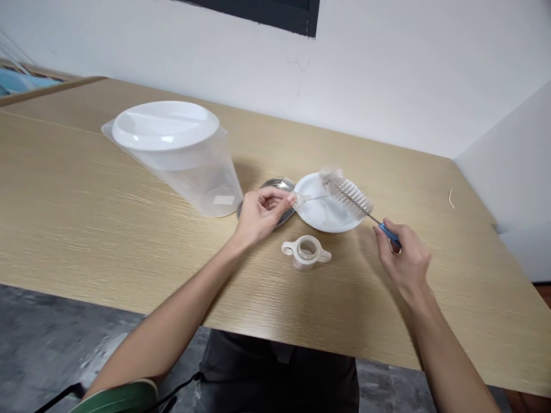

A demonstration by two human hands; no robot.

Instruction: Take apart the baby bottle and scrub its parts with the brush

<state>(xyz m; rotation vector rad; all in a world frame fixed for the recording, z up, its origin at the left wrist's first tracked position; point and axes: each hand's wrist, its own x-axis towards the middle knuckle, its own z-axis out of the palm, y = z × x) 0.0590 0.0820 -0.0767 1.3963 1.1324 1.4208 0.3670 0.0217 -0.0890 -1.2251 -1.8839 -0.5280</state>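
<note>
My right hand grips a bottle brush by its blue handle. The brush's pale bristles are over the white bowl. Between thumb and fingers of my left hand is a small clear piece that looks like a bottle nipple. A thin dark wire or stem points from it toward the brush. Below the bowl, a small baby bottle with two white handles stands upright, its mouth uncovered. A round metal dish lies partly hidden behind my left hand.
A tall translucent pitcher with a white lid stands on the left of the wooden table. A small pale curved strip lies at the far right. The white wall runs along the table's back edge.
</note>
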